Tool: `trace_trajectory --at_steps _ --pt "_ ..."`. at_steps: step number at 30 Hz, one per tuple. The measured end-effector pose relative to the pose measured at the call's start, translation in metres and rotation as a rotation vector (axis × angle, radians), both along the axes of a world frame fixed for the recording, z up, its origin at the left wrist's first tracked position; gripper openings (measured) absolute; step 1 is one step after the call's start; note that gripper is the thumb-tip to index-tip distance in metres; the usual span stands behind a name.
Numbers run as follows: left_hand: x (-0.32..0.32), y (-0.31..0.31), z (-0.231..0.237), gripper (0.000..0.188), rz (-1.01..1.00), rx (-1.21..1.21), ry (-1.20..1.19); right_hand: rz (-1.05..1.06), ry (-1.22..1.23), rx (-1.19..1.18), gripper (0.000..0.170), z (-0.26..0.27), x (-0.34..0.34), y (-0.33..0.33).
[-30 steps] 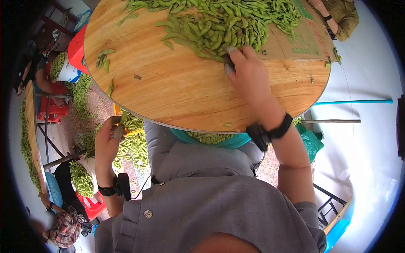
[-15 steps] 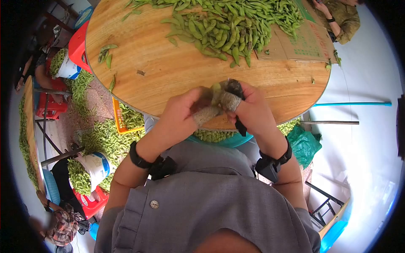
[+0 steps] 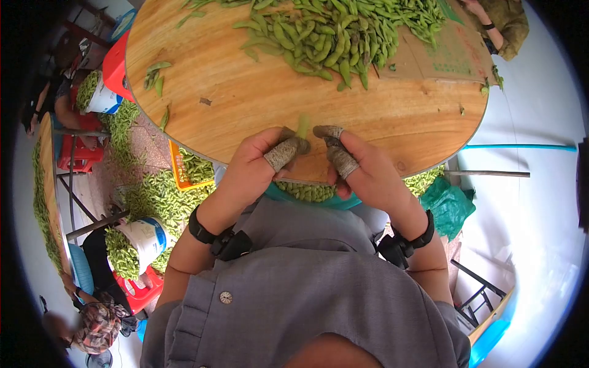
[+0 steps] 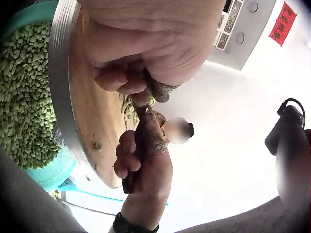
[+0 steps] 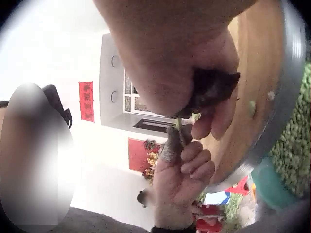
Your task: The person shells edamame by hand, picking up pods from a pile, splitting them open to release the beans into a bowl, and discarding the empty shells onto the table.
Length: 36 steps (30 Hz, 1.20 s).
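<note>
My left hand (image 3: 254, 162) pinches a green soybean pod (image 3: 303, 126) between thumb and forefinger, just above the table's near edge. Facing it, a short gap away, is my right hand (image 3: 365, 165), fingers curled; I cannot tell whether it holds anything. Grey-brown wrapping covers the left thumb (image 3: 282, 153) and the right thumb (image 3: 342, 162). Dark wrapping (image 5: 214, 90) shows at the right palm in the right wrist view. Ahead of both hands lies a heap of soybean pods (image 3: 334, 46) on the round wooden table (image 3: 239, 101).
Below the table edge, a teal basin (image 4: 12, 24) holds shelled beans (image 4: 24, 97). Flattened cardboard (image 3: 429, 64) lies right of the heap. A yellow crate (image 3: 178, 165), a white bucket (image 3: 147, 239) and scattered pods (image 3: 156, 196) are on the left floor. Another person's arm (image 3: 491, 34) shows at far right.
My right hand has come back from the heap toward the near edge. My left hand has risen from beside the table to meet it; the hands touched, then parted slightly.
</note>
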<state>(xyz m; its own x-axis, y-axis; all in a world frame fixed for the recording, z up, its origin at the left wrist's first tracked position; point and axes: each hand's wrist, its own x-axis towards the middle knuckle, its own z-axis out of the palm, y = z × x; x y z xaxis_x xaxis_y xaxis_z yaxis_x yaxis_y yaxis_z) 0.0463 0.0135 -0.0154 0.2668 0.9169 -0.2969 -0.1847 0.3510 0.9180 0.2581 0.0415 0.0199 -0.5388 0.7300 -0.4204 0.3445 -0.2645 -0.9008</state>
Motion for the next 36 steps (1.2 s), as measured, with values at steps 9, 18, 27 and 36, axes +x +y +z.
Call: trace_trajectory --at_steps 9,18,27,36 --pt "0.003 -0.002 -0.002 0.02 -0.079 0.051 0.07 0.008 0.172 -0.022 0.03 -0.005 -0.003 -0.006" --pt "0.004 -0.002 -0.003 0.017 -0.093 0.396 0.419 -0.047 0.229 -0.157 0.029 -0.007 -0.005 -0.006" --pt "-0.005 -0.002 -0.004 0.015 -0.261 0.154 0.118 -0.132 0.696 -0.71 0.025 -0.013 0.003 -0.015" --pt "0.007 -0.002 -0.008 0.022 -0.128 0.946 1.056 -0.249 0.491 -0.537 0.032 -0.001 -0.008 -0.017"
